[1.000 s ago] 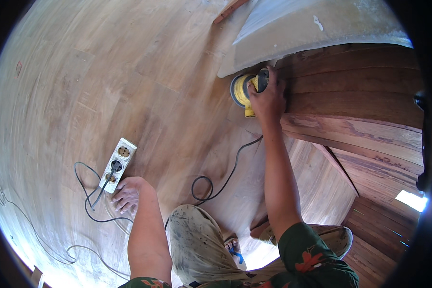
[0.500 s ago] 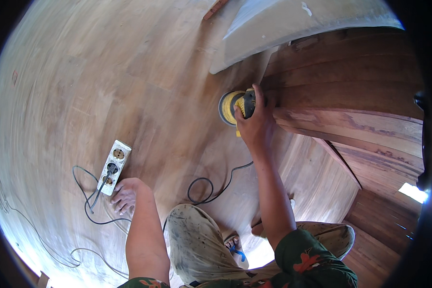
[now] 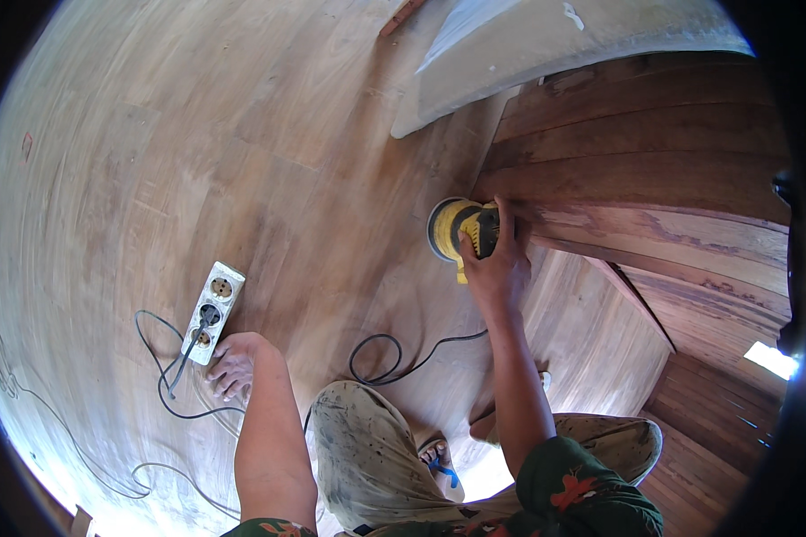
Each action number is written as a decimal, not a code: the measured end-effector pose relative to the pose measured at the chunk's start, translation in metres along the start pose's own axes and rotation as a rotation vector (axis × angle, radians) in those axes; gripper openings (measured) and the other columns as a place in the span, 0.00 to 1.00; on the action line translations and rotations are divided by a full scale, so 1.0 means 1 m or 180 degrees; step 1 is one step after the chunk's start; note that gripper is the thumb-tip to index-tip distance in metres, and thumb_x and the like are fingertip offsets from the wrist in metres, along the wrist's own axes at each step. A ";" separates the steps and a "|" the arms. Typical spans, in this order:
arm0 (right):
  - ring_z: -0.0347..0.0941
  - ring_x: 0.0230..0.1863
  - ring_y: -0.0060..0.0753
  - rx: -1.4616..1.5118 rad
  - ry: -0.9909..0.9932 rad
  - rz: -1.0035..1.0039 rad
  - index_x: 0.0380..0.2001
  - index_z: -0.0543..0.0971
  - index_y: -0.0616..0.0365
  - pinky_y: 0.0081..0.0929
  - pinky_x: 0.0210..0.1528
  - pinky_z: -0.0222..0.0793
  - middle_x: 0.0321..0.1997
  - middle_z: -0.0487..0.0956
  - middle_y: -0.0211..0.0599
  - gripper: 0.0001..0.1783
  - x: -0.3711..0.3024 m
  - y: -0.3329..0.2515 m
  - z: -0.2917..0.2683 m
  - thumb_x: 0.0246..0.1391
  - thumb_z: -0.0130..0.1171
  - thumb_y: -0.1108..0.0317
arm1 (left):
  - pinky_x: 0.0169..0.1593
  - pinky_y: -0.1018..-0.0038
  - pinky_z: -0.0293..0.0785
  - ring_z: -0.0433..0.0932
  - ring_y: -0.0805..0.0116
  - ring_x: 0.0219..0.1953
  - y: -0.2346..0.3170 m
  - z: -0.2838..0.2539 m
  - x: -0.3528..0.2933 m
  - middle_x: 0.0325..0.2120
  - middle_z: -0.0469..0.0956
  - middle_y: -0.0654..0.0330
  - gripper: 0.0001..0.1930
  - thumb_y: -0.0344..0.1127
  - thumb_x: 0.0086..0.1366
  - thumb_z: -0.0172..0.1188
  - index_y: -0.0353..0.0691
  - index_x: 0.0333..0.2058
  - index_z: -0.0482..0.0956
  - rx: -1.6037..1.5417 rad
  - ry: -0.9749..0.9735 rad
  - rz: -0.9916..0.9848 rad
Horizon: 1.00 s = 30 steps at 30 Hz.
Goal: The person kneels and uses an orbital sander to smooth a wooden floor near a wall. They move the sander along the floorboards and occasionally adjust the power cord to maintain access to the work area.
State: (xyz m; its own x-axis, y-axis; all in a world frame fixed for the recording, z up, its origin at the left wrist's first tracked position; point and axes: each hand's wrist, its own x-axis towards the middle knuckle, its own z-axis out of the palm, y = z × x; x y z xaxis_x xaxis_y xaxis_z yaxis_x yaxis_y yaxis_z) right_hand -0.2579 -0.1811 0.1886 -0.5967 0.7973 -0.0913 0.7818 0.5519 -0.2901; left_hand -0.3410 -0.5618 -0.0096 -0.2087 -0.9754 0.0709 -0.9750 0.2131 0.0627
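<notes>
My right hand (image 3: 501, 264) is wrapped around a yellow and black orbital sander (image 3: 461, 228). The sander's round pad is on the wooden floor (image 3: 269, 224), close to the foot of the plank wall. On the left, my left hand (image 3: 237, 362) rests on the floor with its fingers stretched out, holding nothing. Right beside those fingers lies a white power strip (image 3: 218, 294) with a black plug (image 3: 209, 315) in its middle socket. From the sander a black cord (image 3: 421, 362) runs back in a loop toward my knee.
Reddish-brown wall planks (image 3: 636, 170) rise along the right. A pale, smooth-faced panel (image 3: 528, 76) stands at the far right, with a small wood piece (image 3: 401, 16) beyond it. A grey cable (image 3: 63, 438) trails at lower left. My sandalled foot (image 3: 439, 465) is between my bent knees.
My right hand has drawn the sander nearer to me and a little to the right, along the wall's foot. The left hand and power strip have stayed put.
</notes>
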 end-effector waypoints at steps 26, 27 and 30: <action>0.80 0.66 0.62 -0.0291 0.0429 0.0216 0.79 0.64 0.34 0.57 0.63 0.84 0.70 0.72 0.55 0.49 -0.017 0.084 -0.007 0.58 0.78 0.61 | 0.80 0.26 0.37 0.37 0.28 0.85 0.003 -0.006 -0.001 0.83 0.41 0.29 0.42 0.54 0.80 0.36 0.32 0.83 0.47 -0.0032 -0.0034 -0.0014; 0.81 0.65 0.62 -0.0355 0.0420 0.0265 0.79 0.64 0.34 0.57 0.63 0.84 0.70 0.73 0.55 0.49 -0.018 0.087 -0.008 0.58 0.78 0.61 | 0.80 0.26 0.37 0.37 0.28 0.85 0.003 -0.007 -0.001 0.83 0.41 0.29 0.42 0.54 0.80 0.36 0.32 0.83 0.47 -0.0048 -0.0032 -0.0005; 0.80 0.66 0.62 -0.0278 0.0389 0.0492 0.79 0.64 0.35 0.57 0.63 0.83 0.68 0.73 0.54 0.50 -0.018 0.094 -0.012 0.57 0.78 0.61 | 0.80 0.26 0.38 0.38 0.28 0.85 0.003 -0.007 -0.001 0.83 0.41 0.29 0.42 0.54 0.80 0.36 0.32 0.83 0.47 -0.0053 -0.0051 0.0015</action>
State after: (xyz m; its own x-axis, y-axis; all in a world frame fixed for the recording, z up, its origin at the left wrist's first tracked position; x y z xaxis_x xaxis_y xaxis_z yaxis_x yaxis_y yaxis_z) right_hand -0.1712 -0.1407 0.1747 -0.4462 0.8949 -0.0104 0.8782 0.4356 -0.1976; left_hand -0.3435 -0.5593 -0.0026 -0.2145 -0.9752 0.0553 -0.9727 0.2184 0.0789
